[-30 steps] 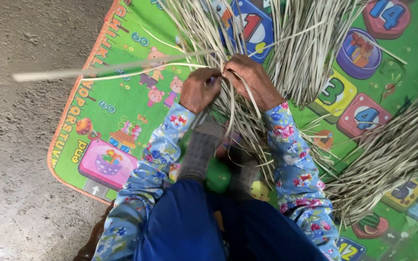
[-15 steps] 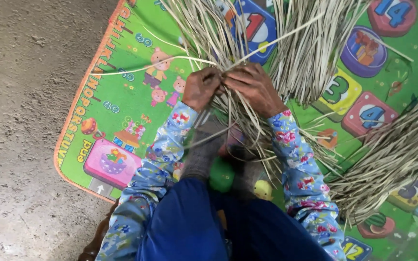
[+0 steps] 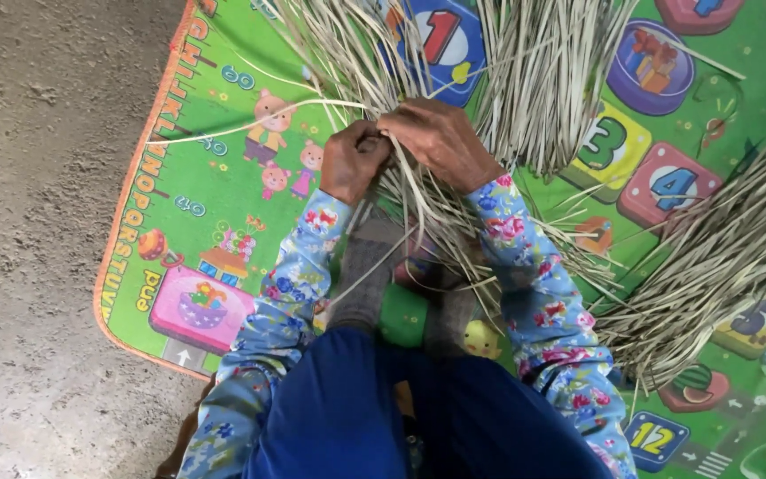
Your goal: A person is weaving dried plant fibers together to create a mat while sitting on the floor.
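Pale dried reed strips (image 3: 525, 80) fan out over a green play mat (image 3: 214, 213). My left hand (image 3: 352, 161) is closed on one thin strip (image 3: 250, 124) that bends away to the left across the mat. My right hand (image 3: 441, 142) presses down on the bunched strips just beside it, fingers gripping them. The two hands touch at the fingertips. My feet in grey socks (image 3: 370, 275) rest on strips below the hands.
A second bundle of strips (image 3: 720, 257) lies at the right on the mat. Bare concrete floor (image 3: 37, 239) runs along the left of the mat's orange edge. My blue-clad legs (image 3: 383, 417) fill the bottom centre.
The long strip that stuck out far to the left has been pulled in and now curves close over the mat. Both hands stay together on the weave.
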